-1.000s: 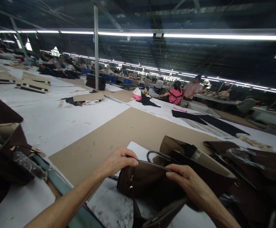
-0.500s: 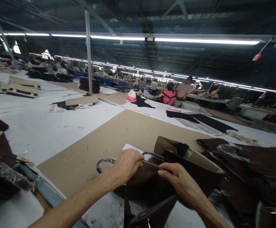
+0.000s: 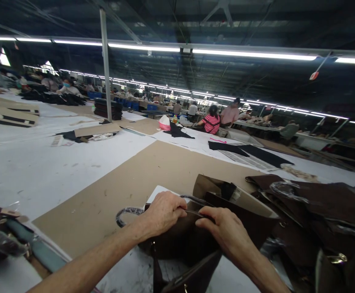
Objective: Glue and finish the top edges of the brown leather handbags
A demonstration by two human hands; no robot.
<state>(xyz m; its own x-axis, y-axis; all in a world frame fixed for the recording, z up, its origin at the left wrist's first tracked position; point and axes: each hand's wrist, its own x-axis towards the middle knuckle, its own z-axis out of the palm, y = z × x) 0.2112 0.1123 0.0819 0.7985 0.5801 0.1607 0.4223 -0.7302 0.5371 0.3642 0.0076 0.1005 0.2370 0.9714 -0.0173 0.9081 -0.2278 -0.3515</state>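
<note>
A dark brown handbag (image 3: 180,240) stands with its mouth open in front of me, tan lining showing inside. My left hand (image 3: 165,211) pinches the bag's top edge between thumb and fingers. A short way to the right, my right hand (image 3: 226,228) grips the same edge, thumb and fingers closed on it. Between the two hands runs a narrow stretch of the rim. Beside my left wrist, a plastic-wrapped handle (image 3: 124,215) loops out over the table. The bag's lower part is dark and partly hidden by my right forearm.
More brown bags (image 3: 321,211) are piled at the right, and others lie at the left edge by a plastic wrap (image 3: 0,240). A tan board (image 3: 110,191) covers part of the white table (image 3: 82,162). Black pieces (image 3: 266,156) lie farther back. Several people sit or stand beyond.
My right hand has slid along the rim toward my left, so the gap between them is smaller. The view has turned slightly right. Both hands still hold the edge.
</note>
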